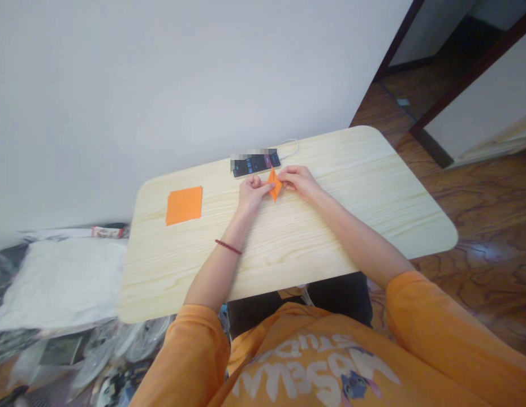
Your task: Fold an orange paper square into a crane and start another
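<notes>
Both our left hand (251, 192) and right hand (299, 182) pinch the folded orange paper (274, 184), nearly closed on it, though the exact grip is hard to see; a light pinch suits its creases. It sits near the table's (365, 164) far edge, just before a phone (255, 164). A flat orange sheet (184, 205) lies toward the left edge.

Folded orange paper (274, 183) matches the flat orange paper square (184, 206) at its nine o'clock, on a pale pine tabletop (352, 186) with fine, straight grain. At seven, a dark red bracelet (228, 246); at six, an orange sweatshirt (314, 367) with white lettering; at three, a brown, swirl-patterned floor (492, 198).
</notes>
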`<act>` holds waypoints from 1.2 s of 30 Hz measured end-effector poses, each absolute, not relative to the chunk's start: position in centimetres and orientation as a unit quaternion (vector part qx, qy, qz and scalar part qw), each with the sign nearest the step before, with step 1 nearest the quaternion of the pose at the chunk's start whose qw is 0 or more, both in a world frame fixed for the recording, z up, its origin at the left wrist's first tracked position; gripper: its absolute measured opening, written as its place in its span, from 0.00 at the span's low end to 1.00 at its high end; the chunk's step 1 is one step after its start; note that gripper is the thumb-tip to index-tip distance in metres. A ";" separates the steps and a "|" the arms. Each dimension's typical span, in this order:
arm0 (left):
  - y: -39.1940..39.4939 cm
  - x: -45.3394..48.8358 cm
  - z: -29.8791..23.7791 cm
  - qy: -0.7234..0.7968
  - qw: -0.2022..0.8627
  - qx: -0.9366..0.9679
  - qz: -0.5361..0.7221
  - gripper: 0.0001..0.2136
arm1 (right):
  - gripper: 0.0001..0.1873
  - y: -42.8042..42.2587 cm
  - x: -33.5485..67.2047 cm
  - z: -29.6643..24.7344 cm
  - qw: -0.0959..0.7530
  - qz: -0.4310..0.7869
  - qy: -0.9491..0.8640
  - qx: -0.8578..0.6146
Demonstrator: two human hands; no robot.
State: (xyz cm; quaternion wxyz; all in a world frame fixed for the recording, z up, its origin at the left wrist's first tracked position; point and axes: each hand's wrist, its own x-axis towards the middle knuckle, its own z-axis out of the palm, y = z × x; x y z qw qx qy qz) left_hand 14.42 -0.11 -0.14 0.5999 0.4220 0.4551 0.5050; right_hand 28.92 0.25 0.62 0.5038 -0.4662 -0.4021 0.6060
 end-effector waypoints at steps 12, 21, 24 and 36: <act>-0.2 14.7 -0.1 0.451 0.569 0.388 0.568 0.22 | 0.06 0.1 28.9 0.9 0.491 0.606 -0.408 -0.474; 0.0 14.6 -0.7 0.421 0.556 0.392 0.599 0.22 | 0.07 0.2 28.8 0.8 0.500 0.640 -0.370 -0.451; 0.1 14.6 -0.7 0.416 0.550 0.387 0.612 0.22 | 0.11 0.1 28.7 0.6 0.482 0.638 -0.386 -0.460; 0.1 14.5 -0.8 0.414 0.557 0.382 0.610 0.23 | 0.11 0.2 28.9 0.1 0.450 0.637 -0.435 -0.449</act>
